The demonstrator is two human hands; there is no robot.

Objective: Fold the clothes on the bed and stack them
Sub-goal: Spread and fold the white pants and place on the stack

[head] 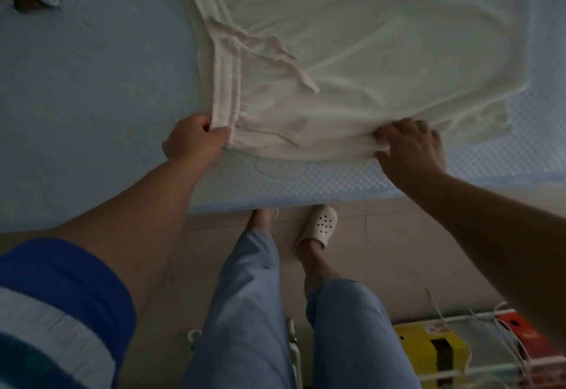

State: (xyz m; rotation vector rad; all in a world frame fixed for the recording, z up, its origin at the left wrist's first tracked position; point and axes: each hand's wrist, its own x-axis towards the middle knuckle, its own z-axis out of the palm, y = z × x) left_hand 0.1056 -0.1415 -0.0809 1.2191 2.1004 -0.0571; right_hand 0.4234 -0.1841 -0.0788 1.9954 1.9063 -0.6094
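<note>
Two hands are seen at the near edge of the cream trousers (352, 61), which are spread flat on the pale blue bed (92, 82). The ribbed waistband (225, 88) corner is pinched between thumb and curled fingers of the left hand (196, 140). To its right, the fabric edge is gripped by the right hand (412, 146), fingers curled into the cloth.

A short blue sleeve with white band (61, 296), loose light-blue trousers (245, 312), and a cream perforated clog slipper (320, 228).
</note>
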